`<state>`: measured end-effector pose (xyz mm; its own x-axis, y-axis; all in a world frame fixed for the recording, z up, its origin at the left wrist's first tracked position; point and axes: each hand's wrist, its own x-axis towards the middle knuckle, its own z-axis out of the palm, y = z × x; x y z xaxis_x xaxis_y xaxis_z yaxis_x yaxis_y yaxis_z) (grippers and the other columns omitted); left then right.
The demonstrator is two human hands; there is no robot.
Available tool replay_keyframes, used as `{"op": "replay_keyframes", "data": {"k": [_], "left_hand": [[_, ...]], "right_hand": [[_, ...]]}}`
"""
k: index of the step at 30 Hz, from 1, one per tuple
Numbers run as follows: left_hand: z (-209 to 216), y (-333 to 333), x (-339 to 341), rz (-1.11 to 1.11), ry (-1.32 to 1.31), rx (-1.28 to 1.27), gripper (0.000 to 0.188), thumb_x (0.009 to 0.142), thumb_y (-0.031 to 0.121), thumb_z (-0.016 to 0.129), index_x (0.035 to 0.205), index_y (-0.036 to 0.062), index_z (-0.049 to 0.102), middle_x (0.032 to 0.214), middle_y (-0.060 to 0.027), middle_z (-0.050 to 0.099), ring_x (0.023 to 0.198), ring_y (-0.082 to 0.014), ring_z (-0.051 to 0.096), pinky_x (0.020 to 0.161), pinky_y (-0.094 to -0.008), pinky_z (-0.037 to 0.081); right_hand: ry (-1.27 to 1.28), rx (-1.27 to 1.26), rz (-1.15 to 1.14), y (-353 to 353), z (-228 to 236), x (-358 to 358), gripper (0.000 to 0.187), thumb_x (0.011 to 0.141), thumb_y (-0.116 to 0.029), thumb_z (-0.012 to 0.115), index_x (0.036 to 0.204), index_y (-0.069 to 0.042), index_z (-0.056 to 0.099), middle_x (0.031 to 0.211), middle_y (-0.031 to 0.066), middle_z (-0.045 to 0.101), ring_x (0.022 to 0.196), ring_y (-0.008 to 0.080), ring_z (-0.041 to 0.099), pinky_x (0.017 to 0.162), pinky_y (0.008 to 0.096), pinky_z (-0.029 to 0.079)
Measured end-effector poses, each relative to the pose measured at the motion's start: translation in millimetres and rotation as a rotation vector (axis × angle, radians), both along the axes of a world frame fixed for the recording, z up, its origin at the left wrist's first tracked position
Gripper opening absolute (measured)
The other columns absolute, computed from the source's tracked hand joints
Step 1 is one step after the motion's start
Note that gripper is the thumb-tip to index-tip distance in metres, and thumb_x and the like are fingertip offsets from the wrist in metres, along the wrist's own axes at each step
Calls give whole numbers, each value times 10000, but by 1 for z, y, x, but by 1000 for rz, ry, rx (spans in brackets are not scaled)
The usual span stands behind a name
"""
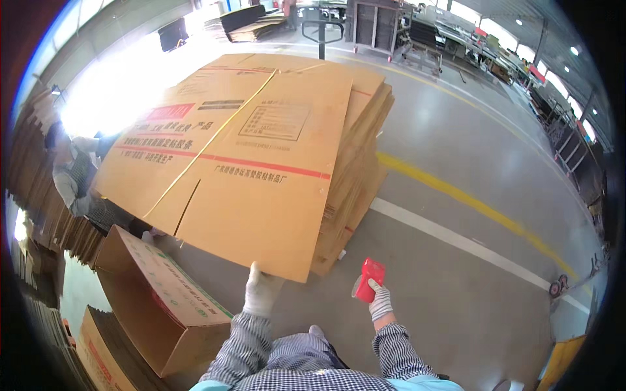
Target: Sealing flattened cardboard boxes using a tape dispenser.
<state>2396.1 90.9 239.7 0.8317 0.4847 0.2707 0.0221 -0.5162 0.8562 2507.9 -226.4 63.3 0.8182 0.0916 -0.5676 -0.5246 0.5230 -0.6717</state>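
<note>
A tall, tilted stack of flattened cardboard boxes [274, 195] stands in front of me, with a yellow strap [208, 146] across its top. My left hand [261, 293], in a white glove, grips the near edge of the top box. The thumb lies on top; the other fingers are hidden below. To the right of the stack, my right hand [379, 301], in a striped glove, is closed around a red block-shaped object [372, 270] with a clear rounded edge. I cannot tell exactly what it is.
An open cardboard carton [143, 313] sits at the lower left, beside more stacked cardboard [107, 345]. Another person [81, 169] stands at the stack's far left. Behind it rises a pallet-jack handle [321, 32]. A small wheeled cart [559, 285] is at far right.
</note>
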Motion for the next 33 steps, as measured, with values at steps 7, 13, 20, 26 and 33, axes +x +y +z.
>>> {"op": "replay_keyframes", "data": {"k": [7,13,20,26,33], "left_hand": [[66,-93,-6,6,-444,-1527,520,955,284,631,1392,43,485,1374,-117,563,1262,-273,545,1071,-452,439],[135,-194,-144,325,-330,-1372,620,932,355,619,1414,8,443,1343,-175,566,1222,-319,575,1043,-465,483],[236,-330,-160,596,-475,-1303,628,921,385,637,1401,19,465,1313,-158,596,1176,-296,605,989,-453,520],[350,-428,-105,509,-559,-1489,579,936,344,633,1375,-3,486,1277,-164,616,1151,-261,616,995,-383,509],[451,-507,-61,415,-789,-1452,523,926,329,663,1318,5,542,1231,-146,641,1101,-248,636,937,-370,536]], "right_hand": [[133,299,276,-15,64,22,510,854,-131,765,1315,-38,567,1214,105,664,1097,268,652,1011,441,517],[155,375,545,58,191,62,422,995,-230,579,1388,-98,506,1338,108,609,1195,279,610,990,468,529],[-216,912,794,64,301,171,555,1057,-495,333,1420,-103,484,1422,67,555,1280,289,510,1125,423,398],[-424,767,941,-41,480,267,645,1055,-547,252,1491,-91,386,1520,92,454,1368,336,411,1181,452,311],[-704,957,1116,-115,701,268,614,1051,-527,305,1473,-91,401,1506,97,464,1351,304,439,1151,457,345]]}}
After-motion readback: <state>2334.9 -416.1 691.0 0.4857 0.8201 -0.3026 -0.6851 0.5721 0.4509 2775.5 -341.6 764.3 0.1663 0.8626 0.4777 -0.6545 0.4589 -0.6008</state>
